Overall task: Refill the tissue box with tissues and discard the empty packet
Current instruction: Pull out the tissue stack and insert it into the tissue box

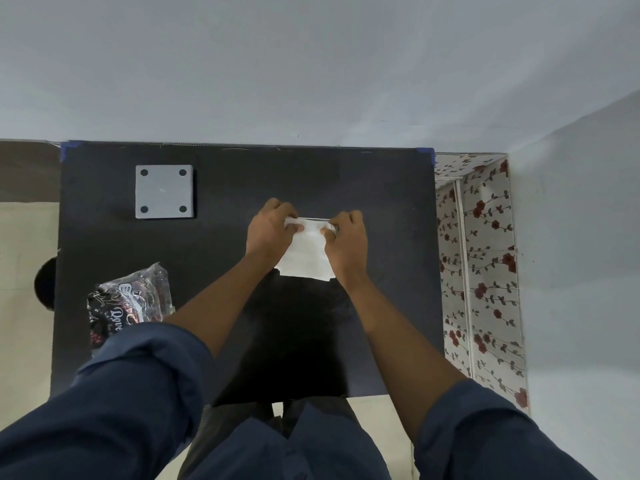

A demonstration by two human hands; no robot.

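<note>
Tissues (306, 258) pinched at their far edge between left hand (268, 233) and right hand (346, 242) fingers (packet (130, 303) lies well apart, leftward).

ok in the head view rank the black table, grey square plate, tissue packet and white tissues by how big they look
1. black table, by far the largest
2. tissue packet and grey square plate: they look much alike; the packet is nearer the camera and partly hidden by a sleeve, so unranked
3. white tissues, partly covered by both hands, so unsure
</note>
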